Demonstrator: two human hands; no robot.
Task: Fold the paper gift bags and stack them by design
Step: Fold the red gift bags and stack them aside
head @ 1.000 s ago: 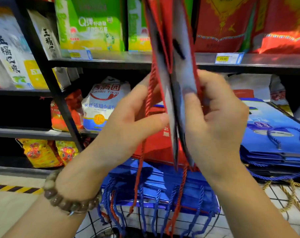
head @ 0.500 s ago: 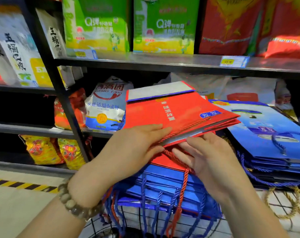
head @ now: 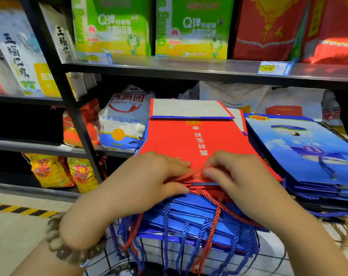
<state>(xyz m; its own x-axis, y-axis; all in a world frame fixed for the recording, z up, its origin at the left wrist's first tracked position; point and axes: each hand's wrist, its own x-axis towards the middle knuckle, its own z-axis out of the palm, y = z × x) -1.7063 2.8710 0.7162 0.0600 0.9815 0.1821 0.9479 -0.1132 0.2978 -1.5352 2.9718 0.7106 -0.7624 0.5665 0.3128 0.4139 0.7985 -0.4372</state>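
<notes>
Shop shelves [head: 169, 66] of flour sacks stand behind the flattened red bag [head: 191, 140], which lies on the middle stack of blue bags [head: 199, 216], just beside a second blue stack [head: 308, 148] of another design. To do this step well, I judge the creases want pressing flat and the red cord handle [head: 215, 212] laid straight before the bag joins its own kind. At the near edge the left hand [head: 149, 176] pinches the bag, fingers above and thumb under; the right hand [head: 235, 176] curls tight on that same edge, seemingly catching the cord too, though blur hides its fingertips.
</notes>
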